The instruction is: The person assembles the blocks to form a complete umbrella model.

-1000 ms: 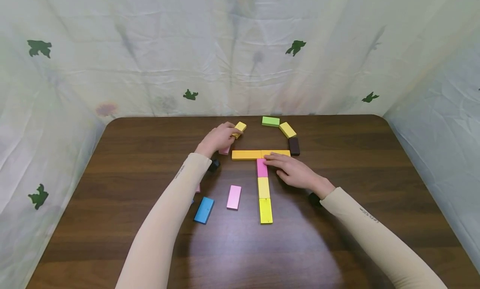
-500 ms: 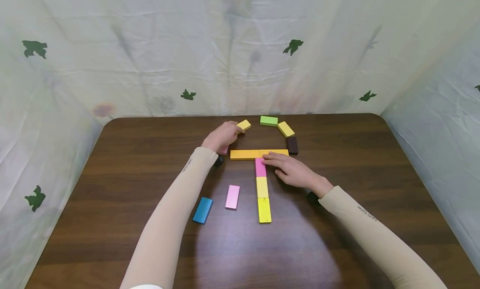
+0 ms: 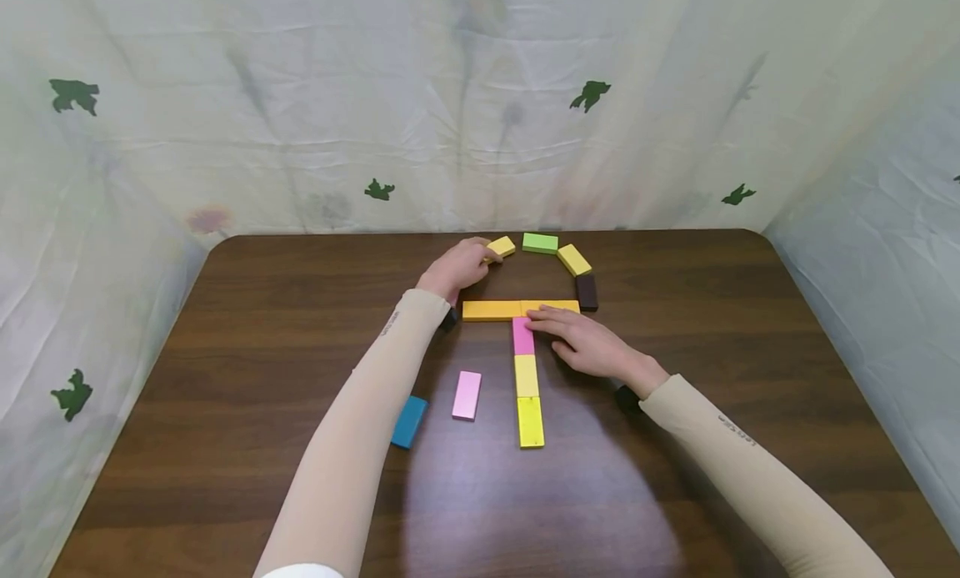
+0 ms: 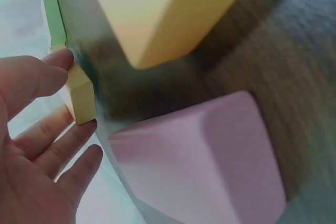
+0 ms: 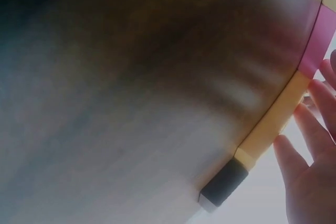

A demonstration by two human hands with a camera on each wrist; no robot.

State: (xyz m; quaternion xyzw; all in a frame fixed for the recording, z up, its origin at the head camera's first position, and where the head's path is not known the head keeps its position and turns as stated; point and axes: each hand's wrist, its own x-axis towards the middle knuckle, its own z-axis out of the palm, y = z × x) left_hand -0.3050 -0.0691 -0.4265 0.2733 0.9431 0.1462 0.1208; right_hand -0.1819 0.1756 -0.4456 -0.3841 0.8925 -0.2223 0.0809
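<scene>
At the far side of the table, my left hand pinches a yellow block between thumb and fingers; in the left wrist view the yellow block lines up close to a green block. My right hand rests with extended fingers along the right one of two end-to-end orange blocks, fingertips at the magenta block below. A pink block lies under the left wrist, mostly hidden in the head view. The green block, another yellow block and a dark block form a curve.
Below the magenta block, a pale yellow block and a bright yellow block continue in a column. A light pink block and a blue block, partly behind the left sleeve, lie apart. A patterned cloth hangs behind the table.
My left hand has slid the yellow block rightward, up close to the green block, turning it flatter. The left sleeve now covers part of the blue block. My right hand stays in place.
</scene>
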